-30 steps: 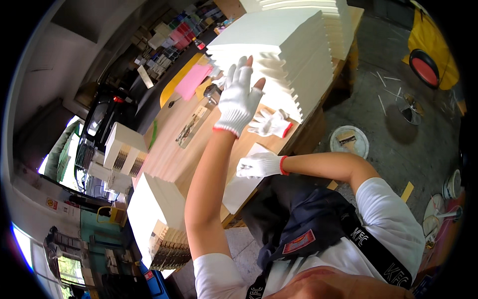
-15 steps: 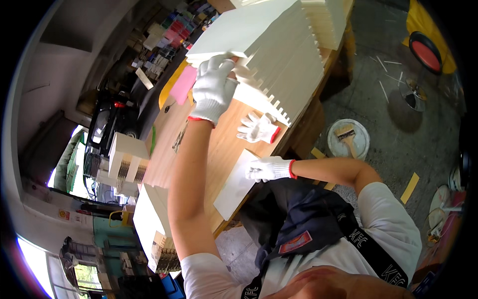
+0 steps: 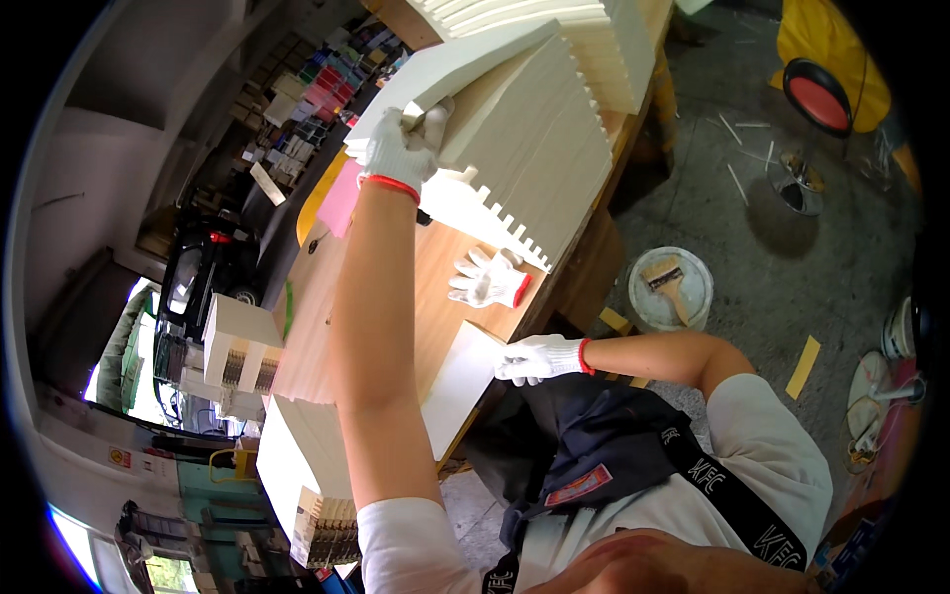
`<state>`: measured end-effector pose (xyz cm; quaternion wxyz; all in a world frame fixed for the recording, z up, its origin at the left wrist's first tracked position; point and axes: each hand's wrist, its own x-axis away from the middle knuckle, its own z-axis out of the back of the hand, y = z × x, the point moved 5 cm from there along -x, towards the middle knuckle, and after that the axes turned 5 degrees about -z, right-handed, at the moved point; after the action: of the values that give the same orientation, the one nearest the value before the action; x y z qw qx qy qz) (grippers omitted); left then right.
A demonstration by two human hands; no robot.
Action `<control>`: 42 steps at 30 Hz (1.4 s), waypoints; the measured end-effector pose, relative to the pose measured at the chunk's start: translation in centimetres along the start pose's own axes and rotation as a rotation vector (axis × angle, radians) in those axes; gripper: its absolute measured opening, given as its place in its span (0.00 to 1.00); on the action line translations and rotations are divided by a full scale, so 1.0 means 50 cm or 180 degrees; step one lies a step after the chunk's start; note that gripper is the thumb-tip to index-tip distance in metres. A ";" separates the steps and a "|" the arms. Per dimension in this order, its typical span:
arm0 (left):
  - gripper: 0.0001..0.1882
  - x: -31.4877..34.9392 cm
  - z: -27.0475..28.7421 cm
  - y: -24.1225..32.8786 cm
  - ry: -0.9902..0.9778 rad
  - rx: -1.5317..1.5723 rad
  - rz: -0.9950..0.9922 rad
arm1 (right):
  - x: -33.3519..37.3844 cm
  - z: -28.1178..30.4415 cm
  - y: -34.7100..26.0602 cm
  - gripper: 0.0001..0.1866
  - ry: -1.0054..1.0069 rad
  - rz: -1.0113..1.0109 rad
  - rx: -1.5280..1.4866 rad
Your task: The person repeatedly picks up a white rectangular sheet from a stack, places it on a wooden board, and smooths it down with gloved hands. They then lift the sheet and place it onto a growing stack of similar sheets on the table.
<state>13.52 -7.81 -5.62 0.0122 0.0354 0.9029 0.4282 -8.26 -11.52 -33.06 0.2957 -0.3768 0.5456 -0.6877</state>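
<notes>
My left hand, in a white knit glove with a red cuff, is closed on the near corner of a thin white sheet on top of a tall stack. The sheet bends upward there, baring the layers below. My right hand, gloved alike, has its fingers curled beside the right edge of a flat white panel at the table's near edge. Whether anything is between those fingers is hidden. A spare white glove lies on the wooden table between the stack and the panel.
Smaller stacks of white blocks and panels stand along the table's left side. A pink sheet lies by the tall stack. On the floor at right are a white bucket with a brush and a red-seated stool.
My left hand has raised the top sheet's near corner, which now curves up off the stack. My right hand has shifted slightly right from the panel. The whole view has shifted a little.
</notes>
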 end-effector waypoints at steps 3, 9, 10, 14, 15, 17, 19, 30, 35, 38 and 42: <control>0.12 0.015 -0.004 0.011 0.0170 0.0257 -0.0115 | 0.001 -0.010 -0.003 0.21 -0.0059 -0.0054 -0.0013; 0.16 0.040 0.115 0.106 -0.0342 0.0379 -0.0064 | 0.016 0.000 -0.041 0.17 -0.0038 -0.0160 -0.0253; 0.17 0.053 0.146 0.130 -0.0728 0.0243 0.0022 | 0.012 0.013 -0.031 0.18 -0.0087 0.0108 -0.0419; 0.15 0.223 0.422 0.215 -0.0243 -0.0025 -0.0204 | -0.009 0.052 -0.112 0.22 0.0157 -0.0170 -0.0625; 0.19 0.287 0.457 0.213 -0.0157 -0.0406 -0.0702 | -0.035 0.080 -0.099 0.25 0.0077 0.0242 -0.0982; 0.18 0.433 0.554 0.229 0.0927 -0.0659 -0.0890 | -0.125 0.107 -0.122 0.32 0.0224 0.0293 -0.2028; 0.20 0.510 0.608 0.196 0.1077 -0.0657 -0.0816 | -0.186 0.174 -0.125 0.37 -0.0230 0.0171 -0.3032; 0.26 0.687 0.843 -0.012 0.1930 -0.1491 -0.0197 | -0.337 0.117 -0.116 0.40 0.0575 -0.1186 0.2494; 0.22 0.683 0.897 -0.022 0.1822 -0.1739 -0.0259 | -0.325 0.092 -0.138 0.38 0.0714 -0.1155 0.3214; 0.21 0.687 0.927 -0.021 0.2087 -0.2918 0.0300 | -0.332 0.090 -0.131 0.34 0.0637 -0.1080 0.3594; 0.27 0.704 0.788 0.019 0.2896 -0.5154 0.0735 | -0.314 0.096 -0.098 0.34 0.1675 -0.0221 0.3776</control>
<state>-19.47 25.84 -29.56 -0.3640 -0.0654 0.2385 0.8980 4.29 -0.10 -30.81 0.2877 0.0141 0.1149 -0.9507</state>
